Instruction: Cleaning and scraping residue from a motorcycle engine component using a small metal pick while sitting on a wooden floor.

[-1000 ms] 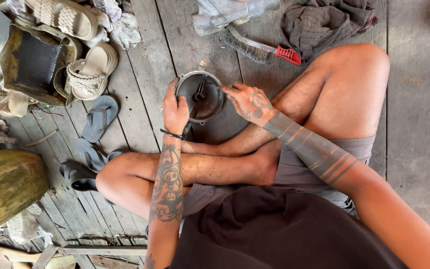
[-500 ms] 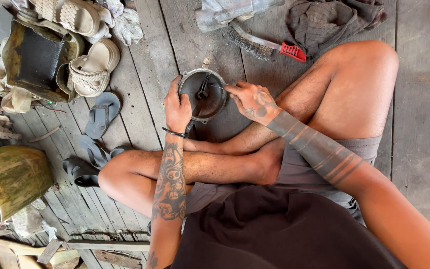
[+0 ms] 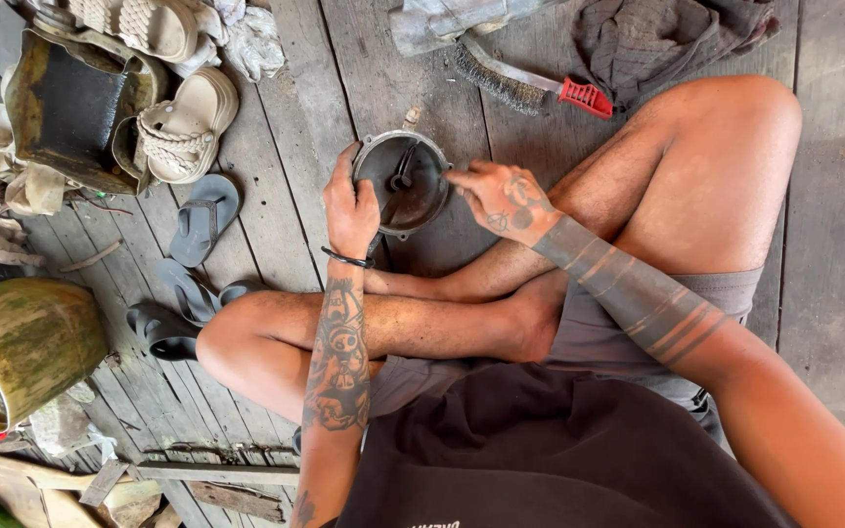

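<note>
I sit cross-legged on a wooden plank floor. A round, dark metal housing with a short shaft in its middle (image 3: 405, 182) rests upright in front of my shins. My left hand (image 3: 352, 207) grips its left rim, a black band on the wrist. My right hand (image 3: 497, 198) holds the right rim, its fingertips pinched at the edge. Whether a small part sits between those fingertips cannot be made out.
A wire brush with a red handle (image 3: 530, 86) lies beyond the housing, beside grey rags (image 3: 672, 34). Sandals (image 3: 188, 127) and flip-flops (image 3: 198, 220) lie at the left, near a dark metal box (image 3: 66, 108). A yellow-green cylinder (image 3: 22, 347) lies at the lower left.
Both hands stay on the housing. The view has shifted slightly, and my right fingertips have moved a little along the rim.
</note>
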